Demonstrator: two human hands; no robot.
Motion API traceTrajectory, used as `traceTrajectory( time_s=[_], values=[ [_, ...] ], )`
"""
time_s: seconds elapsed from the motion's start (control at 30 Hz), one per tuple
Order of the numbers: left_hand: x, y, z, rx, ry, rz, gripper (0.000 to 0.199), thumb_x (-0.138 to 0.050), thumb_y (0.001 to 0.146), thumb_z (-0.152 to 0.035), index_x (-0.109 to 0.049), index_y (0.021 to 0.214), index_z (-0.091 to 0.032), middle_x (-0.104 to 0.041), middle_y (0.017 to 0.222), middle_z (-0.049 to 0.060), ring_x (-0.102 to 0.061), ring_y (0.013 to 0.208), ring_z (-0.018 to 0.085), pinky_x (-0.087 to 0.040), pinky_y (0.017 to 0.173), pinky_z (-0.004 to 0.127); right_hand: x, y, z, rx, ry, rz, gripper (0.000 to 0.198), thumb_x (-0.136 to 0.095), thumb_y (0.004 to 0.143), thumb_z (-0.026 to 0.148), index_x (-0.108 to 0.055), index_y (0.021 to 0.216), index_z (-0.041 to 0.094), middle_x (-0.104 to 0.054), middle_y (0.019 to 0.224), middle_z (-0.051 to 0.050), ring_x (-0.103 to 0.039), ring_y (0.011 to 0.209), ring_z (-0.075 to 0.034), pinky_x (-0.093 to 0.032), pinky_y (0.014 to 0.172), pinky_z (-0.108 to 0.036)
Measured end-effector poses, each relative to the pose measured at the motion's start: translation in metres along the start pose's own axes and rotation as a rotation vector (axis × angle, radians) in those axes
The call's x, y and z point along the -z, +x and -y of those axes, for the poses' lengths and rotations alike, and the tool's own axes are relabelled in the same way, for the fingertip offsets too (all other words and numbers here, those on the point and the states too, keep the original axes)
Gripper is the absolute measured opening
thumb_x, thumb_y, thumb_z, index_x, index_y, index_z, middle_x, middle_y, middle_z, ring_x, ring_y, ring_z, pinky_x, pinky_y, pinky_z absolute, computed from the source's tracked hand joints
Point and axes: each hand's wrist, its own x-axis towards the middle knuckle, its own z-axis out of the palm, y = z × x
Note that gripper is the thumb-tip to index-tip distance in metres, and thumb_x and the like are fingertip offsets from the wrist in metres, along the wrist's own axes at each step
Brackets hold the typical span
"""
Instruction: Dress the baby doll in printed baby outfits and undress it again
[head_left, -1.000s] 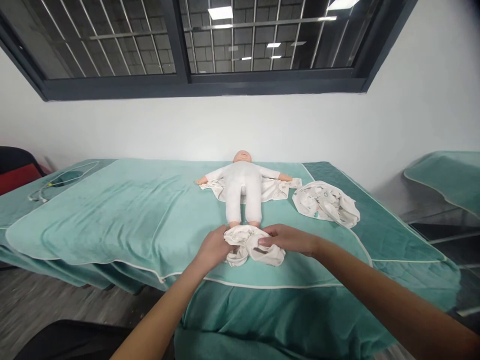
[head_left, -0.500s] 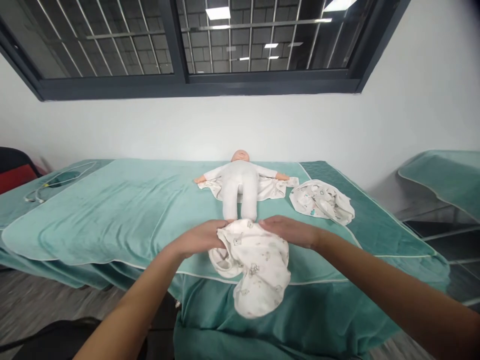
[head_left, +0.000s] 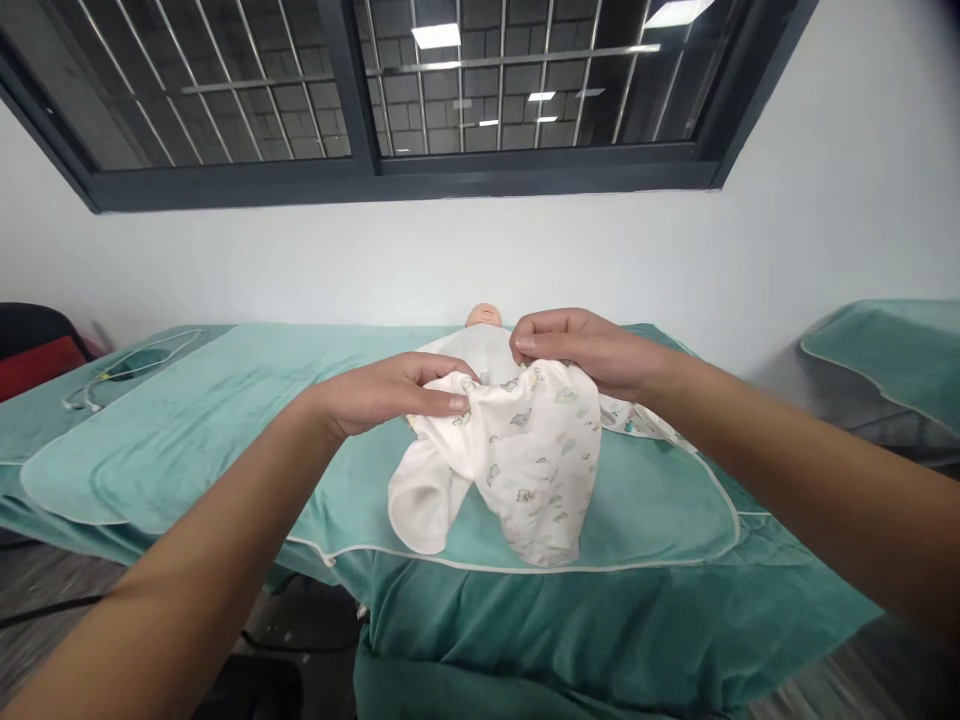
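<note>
A pair of white printed baby trousers [head_left: 525,450] hangs between my hands, its two legs dangling over the bed. My left hand [head_left: 397,390] pinches the waistband at its left side, thumb in front. At the other side of the waistband, my right hand [head_left: 585,348] has its fingers closed on the cloth. Behind the trousers lies a baby doll [head_left: 484,316] on its back, with its head towards the wall. The doll's legs and most of its arms are hidden by the trousers and my hands.
A light green cover [head_left: 225,430] lies on the bed. Another printed cloth [head_left: 637,420] is partly hidden beneath my right forearm. A white cable [head_left: 135,365] lies at the far left. A barred window [head_left: 405,100] is above the wall.
Both hands have risen and moved forward with the trousers. The bunched cloth now hangs spread, with its two legs showing, and covers the doll's lower body from view.
</note>
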Motion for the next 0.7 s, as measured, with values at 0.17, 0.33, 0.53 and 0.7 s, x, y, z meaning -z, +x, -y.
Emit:
traceTrajectory(
  time_s=[0.17,0.33,0.53,0.7],
  values=[
    [-0.001,0.005,-0.012,-0.056,0.011,0.029,0.044,-0.069,0.077,-0.055,-0.072,0.103,-0.020,-0.071,0.098,0.007,-0.064,0.083,0.018,-0.050,0.072,0.028,-0.003,0.004,0.011,0.059,-0.052,-0.018,0.021,-0.074,0.077,0.035,-0.065,0.077,0.016,-0.056,0.067,0.003,-0.048,0.054,-0.007,-0.036,0.050,-0.020],
    [-0.017,0.014,-0.011,-0.065,-0.017,0.068,0.044,-0.065,0.076,-0.062,-0.073,0.086,-0.020,-0.071,0.090,0.005,-0.062,0.084,0.019,-0.050,0.075,0.028,-0.010,0.005,0.020,0.154,-0.072,-0.034,0.026,-0.074,0.078,0.040,-0.062,0.077,0.017,-0.053,0.059,0.004,-0.044,0.049,-0.007,-0.033,0.046,-0.021],
    [-0.028,0.015,-0.018,-0.188,-0.126,0.078,0.031,-0.069,0.078,-0.046,-0.059,0.074,-0.018,-0.054,0.069,-0.001,-0.049,0.064,0.011,-0.042,0.060,0.025,-0.004,-0.002,0.023,0.185,-0.232,0.035,0.029,-0.075,0.078,0.044,-0.065,0.078,0.018,-0.054,0.063,0.003,-0.049,0.057,-0.009,-0.038,0.055,-0.023],
    [-0.029,0.007,-0.037,-0.281,0.043,-0.178,0.026,-0.067,0.082,-0.043,-0.059,0.080,-0.018,-0.054,0.069,-0.001,-0.049,0.062,0.010,-0.040,0.058,0.024,0.005,-0.007,0.017,-0.007,-0.351,0.235,0.034,-0.072,0.079,0.051,-0.066,0.074,0.018,-0.049,0.061,0.004,-0.043,0.056,-0.008,-0.033,0.053,-0.023]
  ],
)
